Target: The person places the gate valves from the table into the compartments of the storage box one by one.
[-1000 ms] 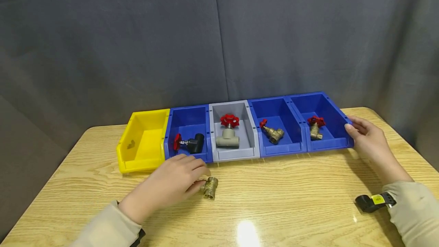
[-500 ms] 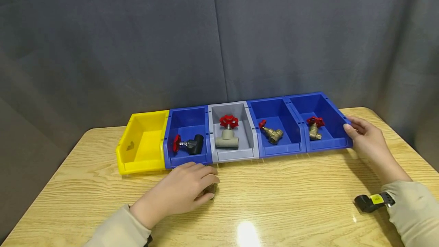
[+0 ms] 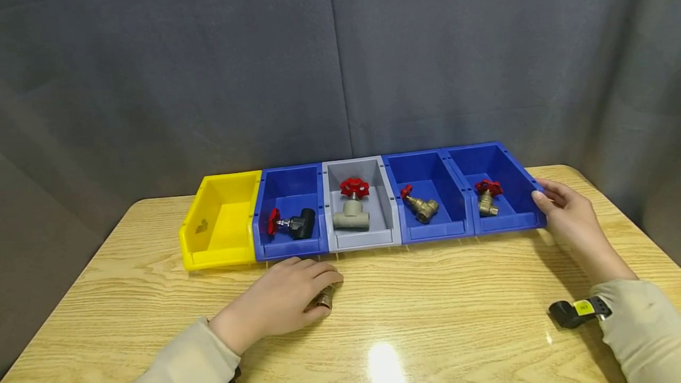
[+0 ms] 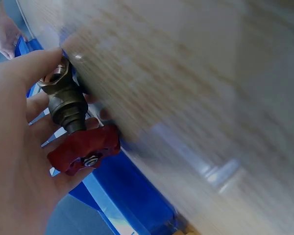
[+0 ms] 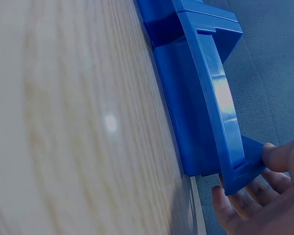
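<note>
In the head view my left hand is low over the table before the bins, its fingers and thumb around a brass valve. The left wrist view shows the valve's brass body between thumb and fingers, and its red handwheel toward the palm. My right hand grips the outer side of the rightmost blue bin, thumb on the near corner and fingers beyond. In that bin lies a small brass valve with a red handwheel.
Left of it, a blue bin holds another brass valve, a grey bin a light grey valve, and a second blue bin a black valve. A yellow bin ends the row. Behind hangs a dark curtain.
My left hand has moved slightly right and its fingers have closed over the brass valve, now mostly covered in the head view. My right hand stays on the bin.
</note>
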Available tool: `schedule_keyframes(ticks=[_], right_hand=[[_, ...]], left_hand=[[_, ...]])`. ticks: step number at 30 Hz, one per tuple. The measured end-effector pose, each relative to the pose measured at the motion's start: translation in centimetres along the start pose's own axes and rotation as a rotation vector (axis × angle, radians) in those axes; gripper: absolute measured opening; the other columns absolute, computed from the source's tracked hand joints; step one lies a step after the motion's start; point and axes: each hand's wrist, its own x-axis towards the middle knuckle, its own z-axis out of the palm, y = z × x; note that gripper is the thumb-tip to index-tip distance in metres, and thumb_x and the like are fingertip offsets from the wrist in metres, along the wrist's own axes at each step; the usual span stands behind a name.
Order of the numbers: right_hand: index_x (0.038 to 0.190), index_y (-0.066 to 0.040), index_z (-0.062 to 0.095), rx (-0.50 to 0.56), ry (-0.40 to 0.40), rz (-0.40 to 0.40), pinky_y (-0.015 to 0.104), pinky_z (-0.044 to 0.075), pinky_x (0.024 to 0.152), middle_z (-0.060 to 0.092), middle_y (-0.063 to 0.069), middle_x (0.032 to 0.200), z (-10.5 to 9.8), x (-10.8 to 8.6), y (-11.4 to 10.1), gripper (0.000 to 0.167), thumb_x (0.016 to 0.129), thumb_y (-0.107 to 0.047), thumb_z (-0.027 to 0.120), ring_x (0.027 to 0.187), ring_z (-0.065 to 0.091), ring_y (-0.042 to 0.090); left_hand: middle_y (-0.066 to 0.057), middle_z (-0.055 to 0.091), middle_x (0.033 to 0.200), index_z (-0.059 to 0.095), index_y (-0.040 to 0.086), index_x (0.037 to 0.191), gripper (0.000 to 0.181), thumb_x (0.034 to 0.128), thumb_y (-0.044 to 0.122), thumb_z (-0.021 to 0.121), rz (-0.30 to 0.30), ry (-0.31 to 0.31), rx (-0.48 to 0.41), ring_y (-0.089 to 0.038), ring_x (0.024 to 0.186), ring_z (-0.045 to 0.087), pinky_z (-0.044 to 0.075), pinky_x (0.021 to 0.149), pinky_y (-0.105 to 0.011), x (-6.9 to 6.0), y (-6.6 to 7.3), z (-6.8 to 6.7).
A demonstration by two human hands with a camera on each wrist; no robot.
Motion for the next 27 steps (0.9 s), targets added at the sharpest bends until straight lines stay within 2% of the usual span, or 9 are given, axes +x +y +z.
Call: schedule_keyframes(ticks=[3,7,14,23,27], right_hand=[[0.153,0.002,0.029,0.001,-0.003,0.006,0.012,0.051,0.080,0.041,0.032,0.146,-0.01,0.03,0.00,0.064,0.106,-0.040,0.038,0.128,0.045,0.048],[0.153,0.003,0.029,-0.002,-0.003,0.005,0.013,0.052,0.079,0.041,0.033,0.145,-0.07,-0.02,-0.08,0.064,0.106,-0.040,0.039,0.127,0.045,0.048],[0.152,0.004,0.030,-0.005,0.002,-0.003,0.006,0.048,0.072,0.042,0.034,0.144,-0.04,-0.13,-0.31,0.061,0.106,-0.036,0.040,0.126,0.045,0.049],[0.152,0.004,0.030,0.002,0.001,-0.005,0.005,0.046,0.071,0.042,0.033,0.144,-0.03,-0.08,-0.20,0.063,0.106,-0.039,0.039,0.125,0.045,0.047],[0.152,0.004,0.031,0.001,0.005,-0.008,0.004,0.043,0.068,0.043,0.033,0.143,0.02,-0.07,-0.18,0.063,0.106,-0.039,0.039,0.125,0.046,0.047]], left_hand=[[0.001,0.061,0.132,0.061,0.016,0.134,0.045,0.0953,0.039,0.064,-0.003,0.006,-0.010,-0.020,0.120,0.057,0.045,0.104,-0.043,0.00,0.09,0.03],[0.000,0.063,0.129,0.062,0.014,0.131,0.043,0.0951,0.037,0.065,0.010,0.029,-0.008,-0.019,0.118,0.059,0.046,0.103,-0.041,-0.04,0.19,0.03],[-0.001,0.062,0.125,0.063,0.011,0.128,0.044,0.0929,0.038,0.069,0.036,0.042,0.023,-0.018,0.115,0.059,0.048,0.099,-0.037,-0.08,0.34,0.11],[-0.001,0.062,0.117,0.063,0.009,0.126,0.044,0.0923,0.035,0.071,0.079,0.076,0.057,-0.017,0.107,0.061,0.051,0.096,-0.033,0.05,0.29,0.50],[-0.001,0.061,0.117,0.063,0.009,0.127,0.044,0.0932,0.035,0.069,0.085,0.072,0.064,-0.017,0.107,0.061,0.050,0.096,-0.033,0.00,0.29,0.53]])
